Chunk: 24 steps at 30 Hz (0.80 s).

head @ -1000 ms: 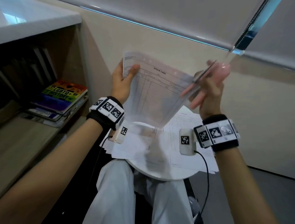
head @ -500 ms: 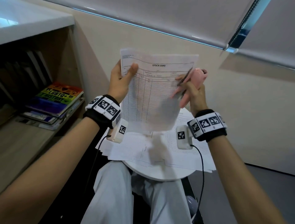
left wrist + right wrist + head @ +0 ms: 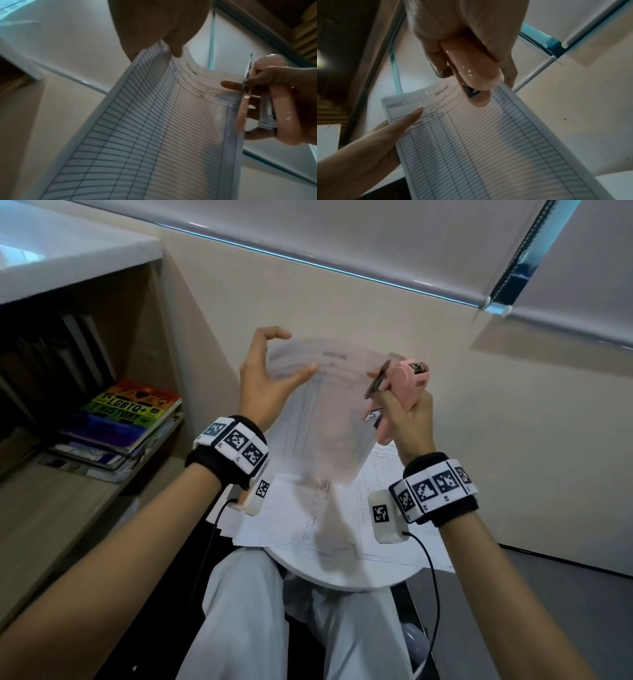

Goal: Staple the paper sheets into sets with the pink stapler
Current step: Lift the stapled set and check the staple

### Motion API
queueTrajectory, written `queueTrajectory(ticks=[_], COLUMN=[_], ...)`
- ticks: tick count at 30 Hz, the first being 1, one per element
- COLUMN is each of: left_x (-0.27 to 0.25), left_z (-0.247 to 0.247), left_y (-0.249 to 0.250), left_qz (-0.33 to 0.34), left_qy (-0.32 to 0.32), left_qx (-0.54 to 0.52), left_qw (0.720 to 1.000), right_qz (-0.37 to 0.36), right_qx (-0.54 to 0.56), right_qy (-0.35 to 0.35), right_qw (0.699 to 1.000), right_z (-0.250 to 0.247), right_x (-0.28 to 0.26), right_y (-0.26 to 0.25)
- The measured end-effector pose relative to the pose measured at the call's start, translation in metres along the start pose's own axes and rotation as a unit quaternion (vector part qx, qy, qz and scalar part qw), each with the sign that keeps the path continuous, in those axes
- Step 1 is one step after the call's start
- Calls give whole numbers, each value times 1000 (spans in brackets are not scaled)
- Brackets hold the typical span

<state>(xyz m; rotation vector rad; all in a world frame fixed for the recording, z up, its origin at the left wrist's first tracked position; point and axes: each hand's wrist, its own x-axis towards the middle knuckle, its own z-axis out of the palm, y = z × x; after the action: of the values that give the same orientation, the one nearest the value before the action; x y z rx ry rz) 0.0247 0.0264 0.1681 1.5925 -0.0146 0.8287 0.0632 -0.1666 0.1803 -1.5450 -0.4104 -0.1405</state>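
I hold a set of printed paper sheets (image 3: 325, 422) upright in front of me, above the table. My left hand (image 3: 294, 352) pinches their top left corner. Its thumb lies on the front (image 3: 412, 116), and its other fingers arch over the top edge. My right hand (image 3: 394, 402) grips the pink stapler (image 3: 407, 385) at the sheets' top right edge. One right fingertip (image 3: 228, 85) rests on the paper. In the right wrist view the stapler (image 3: 471, 67) has its nose over the sheets (image 3: 488, 135). I cannot tell whether the paper sits between its jaws.
A small round white table (image 3: 342, 580) stands over my knees, with more loose sheets (image 3: 284, 518) spread on it. A wooden shelf at the left holds stacked books (image 3: 126, 419). A beige wall and a roller blind are close ahead.
My right hand has brought the stapler in from the right to the sheets' top right edge. My left fingers have lifted into an arch, and the sheets now bow and blur.
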Motion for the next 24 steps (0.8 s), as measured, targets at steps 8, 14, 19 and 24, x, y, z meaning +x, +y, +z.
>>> queueTrajectory(ticks=[8, 14, 19, 24], left_x=[4, 7, 9, 7], left_z=[-1, 1, 0, 1], left_y=[-17, -22, -26, -25], left_qz=[-50, -58, -58, -47], left_qy=[-9, -17, -22, -5], left_qx=[-51, -68, -78, -103], left_qw=[997, 996, 995, 994], right_qz=[-30, -152, -111, -116], right_qx=[-24, 155, 157, 20], right_qy=[66, 134, 130, 107], right_qw=[997, 967, 973, 987], right_z=[2, 48, 110, 140], right_x=[14, 32, 44, 51], right_y=[-16, -62, -76, -57])
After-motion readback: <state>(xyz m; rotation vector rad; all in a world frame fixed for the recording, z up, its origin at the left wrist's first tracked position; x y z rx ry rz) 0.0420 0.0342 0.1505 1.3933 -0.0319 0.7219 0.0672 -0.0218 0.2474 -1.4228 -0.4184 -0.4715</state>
